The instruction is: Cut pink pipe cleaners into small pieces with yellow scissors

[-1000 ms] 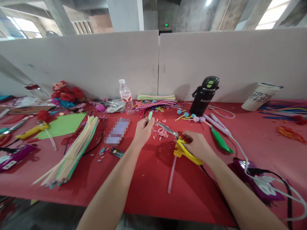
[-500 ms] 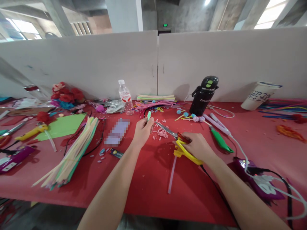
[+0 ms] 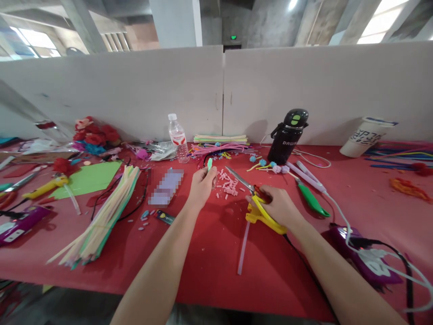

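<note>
Scissors (image 3: pixel 244 183) swing their tip toward two o'clock | I see right hand (image 3: pixel 279 203) gripping their handles | left hand (image 3: pixel 202 183) pinches green piece (image 3: pixel 209 163) upright, presumably steadying it

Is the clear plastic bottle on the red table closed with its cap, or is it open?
Closed: a white cap sits on top of the bottle. How tightly, I cannot tell.

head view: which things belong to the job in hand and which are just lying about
Likely part of the job:
scissors, in the right hand
pale green piece, in the left hand
small pink pieces, between the hands

Seemingly just lying about:
water bottle
black flask
white cup
green paper
</note>
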Motion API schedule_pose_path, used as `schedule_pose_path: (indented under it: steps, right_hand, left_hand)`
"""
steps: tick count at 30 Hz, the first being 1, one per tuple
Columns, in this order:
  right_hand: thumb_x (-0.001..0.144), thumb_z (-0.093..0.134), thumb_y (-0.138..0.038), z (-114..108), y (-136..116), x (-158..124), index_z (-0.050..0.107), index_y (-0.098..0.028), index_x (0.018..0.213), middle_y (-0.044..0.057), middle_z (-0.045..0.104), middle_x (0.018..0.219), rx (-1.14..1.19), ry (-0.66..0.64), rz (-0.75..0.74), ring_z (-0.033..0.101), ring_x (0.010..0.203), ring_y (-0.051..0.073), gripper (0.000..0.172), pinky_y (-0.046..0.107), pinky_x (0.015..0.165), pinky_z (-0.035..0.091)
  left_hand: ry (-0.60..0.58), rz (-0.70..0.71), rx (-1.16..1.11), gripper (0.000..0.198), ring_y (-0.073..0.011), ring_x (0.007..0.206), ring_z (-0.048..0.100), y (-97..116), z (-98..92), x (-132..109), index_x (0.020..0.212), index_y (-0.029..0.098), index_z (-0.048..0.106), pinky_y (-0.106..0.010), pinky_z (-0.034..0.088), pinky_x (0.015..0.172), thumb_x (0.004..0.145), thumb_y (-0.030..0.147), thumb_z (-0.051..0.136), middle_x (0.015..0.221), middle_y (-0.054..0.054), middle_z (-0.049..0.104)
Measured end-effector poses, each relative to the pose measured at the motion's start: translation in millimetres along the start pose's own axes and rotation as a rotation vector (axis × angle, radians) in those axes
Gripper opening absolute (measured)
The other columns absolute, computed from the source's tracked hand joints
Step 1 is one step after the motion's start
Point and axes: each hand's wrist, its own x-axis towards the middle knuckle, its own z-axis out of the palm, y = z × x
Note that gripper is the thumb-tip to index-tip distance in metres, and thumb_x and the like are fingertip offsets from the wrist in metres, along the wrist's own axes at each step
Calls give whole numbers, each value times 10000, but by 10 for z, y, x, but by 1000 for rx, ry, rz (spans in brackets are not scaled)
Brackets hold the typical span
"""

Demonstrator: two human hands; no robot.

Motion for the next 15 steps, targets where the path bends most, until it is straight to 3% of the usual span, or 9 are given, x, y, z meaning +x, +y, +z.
schedule_pose_path:
  steps: [6,15]
  right_hand:
    - [765,547,-535,-18,-29,-26,484,-183,598,-4,468,537,6,-14,-22,345,505,109,394,238,480,216]
    - [759,546,-532,-24,-53,-19,514,-187,594,11,481,528,-33,-40,-22,378,502,124,384,246,476,208]
  left_hand:
    - [52,-8,73,392,-50,396,266,-36,-4,8,584,175,422,-215,208,404,818,479,504,459,55,337]
    - [6,19,121,407,-54,415,279,37,7,-24,578,178,389,-217,225,425,826,486,486,473,55,326]
